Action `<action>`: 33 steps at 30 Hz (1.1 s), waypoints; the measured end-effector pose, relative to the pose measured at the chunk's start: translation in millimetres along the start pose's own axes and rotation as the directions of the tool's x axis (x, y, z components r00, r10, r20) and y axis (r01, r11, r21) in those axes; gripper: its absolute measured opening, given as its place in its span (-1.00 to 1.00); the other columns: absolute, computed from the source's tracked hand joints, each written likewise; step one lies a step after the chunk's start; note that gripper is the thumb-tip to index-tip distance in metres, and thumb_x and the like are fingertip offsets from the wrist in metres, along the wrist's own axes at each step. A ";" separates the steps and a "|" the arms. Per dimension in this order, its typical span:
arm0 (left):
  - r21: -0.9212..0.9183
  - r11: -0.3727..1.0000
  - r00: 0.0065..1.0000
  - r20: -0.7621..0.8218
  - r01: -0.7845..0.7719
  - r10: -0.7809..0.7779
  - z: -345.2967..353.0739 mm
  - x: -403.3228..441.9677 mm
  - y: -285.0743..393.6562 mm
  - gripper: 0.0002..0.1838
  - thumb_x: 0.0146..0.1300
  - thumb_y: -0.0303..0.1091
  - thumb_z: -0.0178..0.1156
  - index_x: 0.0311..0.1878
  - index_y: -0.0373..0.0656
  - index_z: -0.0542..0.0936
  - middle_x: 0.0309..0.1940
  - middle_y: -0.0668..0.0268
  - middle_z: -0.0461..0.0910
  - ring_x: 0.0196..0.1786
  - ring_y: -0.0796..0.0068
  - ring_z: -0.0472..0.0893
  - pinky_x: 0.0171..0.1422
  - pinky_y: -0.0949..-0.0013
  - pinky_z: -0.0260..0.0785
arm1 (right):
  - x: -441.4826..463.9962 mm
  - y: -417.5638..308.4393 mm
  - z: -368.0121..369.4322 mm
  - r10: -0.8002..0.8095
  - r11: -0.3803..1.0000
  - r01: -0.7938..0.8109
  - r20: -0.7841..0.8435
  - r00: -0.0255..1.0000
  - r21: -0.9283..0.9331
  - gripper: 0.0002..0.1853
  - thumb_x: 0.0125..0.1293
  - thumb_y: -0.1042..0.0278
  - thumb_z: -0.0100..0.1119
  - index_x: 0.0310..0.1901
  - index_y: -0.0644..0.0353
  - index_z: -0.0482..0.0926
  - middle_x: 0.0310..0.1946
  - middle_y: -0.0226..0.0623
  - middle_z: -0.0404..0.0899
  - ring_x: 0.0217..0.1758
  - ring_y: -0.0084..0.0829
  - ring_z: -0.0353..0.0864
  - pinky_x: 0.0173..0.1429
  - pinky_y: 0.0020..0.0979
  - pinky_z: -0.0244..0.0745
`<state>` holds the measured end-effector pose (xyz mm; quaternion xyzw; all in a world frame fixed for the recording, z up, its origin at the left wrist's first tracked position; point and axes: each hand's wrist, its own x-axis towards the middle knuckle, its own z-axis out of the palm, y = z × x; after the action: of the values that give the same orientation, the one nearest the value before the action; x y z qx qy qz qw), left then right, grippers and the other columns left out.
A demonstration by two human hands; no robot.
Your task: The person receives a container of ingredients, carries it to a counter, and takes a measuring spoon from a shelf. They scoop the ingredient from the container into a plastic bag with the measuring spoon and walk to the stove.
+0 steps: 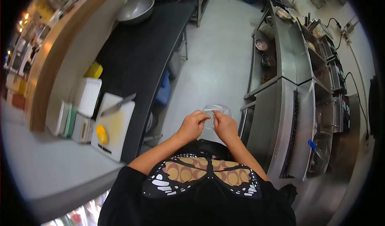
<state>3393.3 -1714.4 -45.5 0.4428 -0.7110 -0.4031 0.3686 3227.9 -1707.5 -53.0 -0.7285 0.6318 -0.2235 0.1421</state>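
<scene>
Both hands are in front of my body, above the floor of the aisle, gripping a thin clear plastic bag (217, 108). My left hand (193, 124) pinches its left edge between thumb and fingers. The right edge is pinched by my right hand (225, 125), a short gap away. Away to the left, a white cutting board (123, 129) lies on the black counter. A knife (117, 105) rests across its far end, and a yellow piece of fruit (102, 134) sits at its left side.
A large metal bowl (136, 10) stands at the far end of the black counter (148, 37). White trays (89, 96) and a small scale (83, 128) are beside the board. Steel fryers (321, 101) with a blue-handled utensil (312, 145) line the right. Pale floor (212, 53) runs between.
</scene>
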 end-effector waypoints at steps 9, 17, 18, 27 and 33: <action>-0.698 0.250 0.722 0.692 0.671 -0.009 12.6 234.6 -40.6 -0.94 0.15 -0.55 0.15 -0.31 -0.21 0.57 -0.37 0.30 0.54 -0.29 0.49 0.50 -0.10 0.42 0.33 | 145.9 110.5 -45.1 0.520 0.810 -0.496 0.007 0.854 0.312 -0.64 0.18 0.37 0.00 0.04 0.07 0.52 -0.55 0.06 0.52 -0.49 -0.01 0.55 -0.33 -0.13 0.43; -0.205 0.837 0.699 0.667 0.507 -0.260 46.7 463.4 -67.2 -0.90 0.10 -0.50 0.14 -0.37 -0.20 0.65 -0.43 0.46 0.53 -0.38 0.65 0.44 -0.25 0.50 0.32 | 358.4 239.6 -64.6 0.255 0.966 -0.251 -0.077 0.964 0.059 -0.63 0.09 0.47 0.03 -0.02 0.13 0.58 -0.52 -0.11 0.46 -0.45 -0.17 0.52 -0.30 -0.22 0.42; -0.059 0.929 0.801 0.527 0.367 -0.283 43.9 493.2 -58.3 -0.88 0.05 -0.54 0.12 -0.40 -0.19 0.65 -0.48 0.36 0.54 -0.44 0.47 0.49 -0.29 0.39 0.36 | 392.0 240.6 -81.0 0.278 0.958 -0.277 0.005 0.961 0.067 -0.61 0.01 0.50 0.05 -0.06 0.12 0.59 -0.38 -0.10 0.44 -0.28 -0.08 0.50 -0.19 -0.17 0.43; 0.349 0.926 0.990 -0.070 0.142 -0.126 4.2 703.3 -93.8 -0.61 -0.09 -0.69 0.05 -0.14 -0.21 0.62 -0.31 0.12 0.47 -0.25 0.12 0.55 -0.12 0.23 0.41 | 645.8 288.3 -91.3 -0.053 0.987 0.035 0.107 0.993 0.157 -0.51 -0.09 0.60 0.09 -0.05 0.00 0.60 -0.14 -0.20 0.39 -0.15 -0.19 0.50 -0.12 -0.27 0.46; 0.244 0.968 0.998 0.021 0.060 -0.067 -0.8 886.4 -139.8 -0.56 -0.11 -0.68 0.06 -0.09 -0.21 0.60 -0.21 0.13 0.50 -0.15 0.15 0.55 -0.03 0.27 0.42 | 816.8 359.8 -94.2 0.097 0.964 -0.136 0.176 0.980 0.227 -0.53 -0.05 0.57 0.06 -0.04 -0.01 0.60 -0.10 -0.18 0.42 -0.09 -0.15 0.51 -0.06 -0.24 0.46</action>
<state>3142.6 -2575.7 -22.6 0.5014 -0.7457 -0.3309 0.2882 2955.1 -2562.1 -28.8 -0.6835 0.6285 -0.2283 0.2926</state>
